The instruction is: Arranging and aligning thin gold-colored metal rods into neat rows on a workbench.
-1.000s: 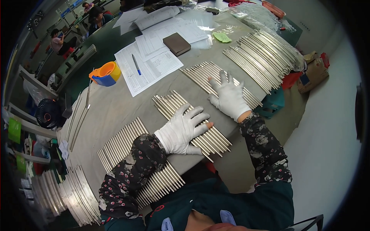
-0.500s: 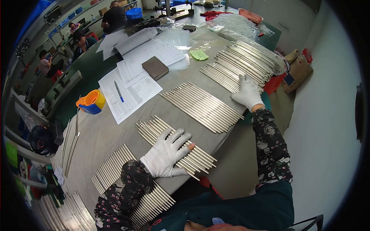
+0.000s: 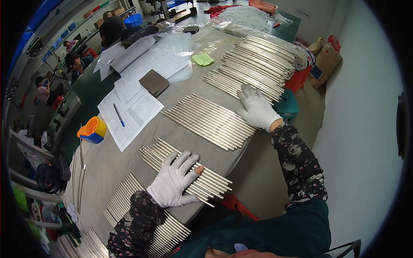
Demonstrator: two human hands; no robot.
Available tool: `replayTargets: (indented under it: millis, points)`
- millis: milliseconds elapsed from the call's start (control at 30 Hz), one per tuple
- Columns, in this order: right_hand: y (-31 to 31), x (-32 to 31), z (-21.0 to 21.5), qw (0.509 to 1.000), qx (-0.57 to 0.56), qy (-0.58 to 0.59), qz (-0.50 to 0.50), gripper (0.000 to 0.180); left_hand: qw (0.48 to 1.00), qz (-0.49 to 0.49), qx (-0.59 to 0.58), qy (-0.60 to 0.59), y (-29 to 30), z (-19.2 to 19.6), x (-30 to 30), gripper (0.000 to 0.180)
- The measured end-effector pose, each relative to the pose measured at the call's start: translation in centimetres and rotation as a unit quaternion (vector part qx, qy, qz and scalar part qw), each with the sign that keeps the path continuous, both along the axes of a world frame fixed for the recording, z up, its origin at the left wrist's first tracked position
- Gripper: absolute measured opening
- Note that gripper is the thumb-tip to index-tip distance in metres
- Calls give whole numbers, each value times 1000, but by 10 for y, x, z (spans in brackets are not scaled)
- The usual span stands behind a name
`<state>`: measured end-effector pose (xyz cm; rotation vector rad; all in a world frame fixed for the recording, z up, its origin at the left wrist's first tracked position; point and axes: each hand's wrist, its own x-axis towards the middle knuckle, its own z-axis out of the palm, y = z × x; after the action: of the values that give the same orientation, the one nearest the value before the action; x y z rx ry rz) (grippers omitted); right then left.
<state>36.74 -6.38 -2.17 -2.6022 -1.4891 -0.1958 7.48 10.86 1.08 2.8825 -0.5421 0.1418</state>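
Note:
My left hand (image 3: 172, 180), in a white glove with one fingertip bare, lies flat with spread fingers on a batch of shiny metal rods (image 3: 217, 184). My right hand (image 3: 258, 109), also white-gloved, is open at the near edge of the large far batch of metal rods (image 3: 262, 64). Its fingertips touch the nearest rods there, and its thumb reaches toward the middle batch of rods (image 3: 208, 122), which lies in an even row between my hands. Another batch of rods (image 3: 122, 198) lies partly under my left forearm.
Left of the rods lie printed sheets (image 3: 129, 116) with a pen (image 3: 119, 115), a dark brown block (image 3: 154, 82) and a yellow, orange and blue holder (image 3: 92, 130). A green sticky note (image 3: 203, 59) is near the far batch. A teal stool (image 3: 287, 106) stands beside the table.
My right hand has drawn back from on top of the far batch to its near edge. My left hand stays on its rods. The whole view has shifted slightly.

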Motion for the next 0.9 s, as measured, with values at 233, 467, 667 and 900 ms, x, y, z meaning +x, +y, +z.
replayTargets:
  millis: [233, 467, 667, 900]
  points:
    - [-16, -7, 5, 994, 101, -20, 48, 58, 1000, 5, 8, 20, 1, 1, -4, 77]
    - [-29, -9, 0, 995, 67, -35, 60, 55, 999, 5, -6, 46, 2, 0, -2, 77]
    - [-28, -15, 18, 971, 193, 52, 131, 32, 998, 10, -12, 64, 2, 1, 1, 78]
    - [-23, -15, 15, 976, 214, -15, 47, 3, 998, 10, -18, 67, 4, 0, 2, 78]
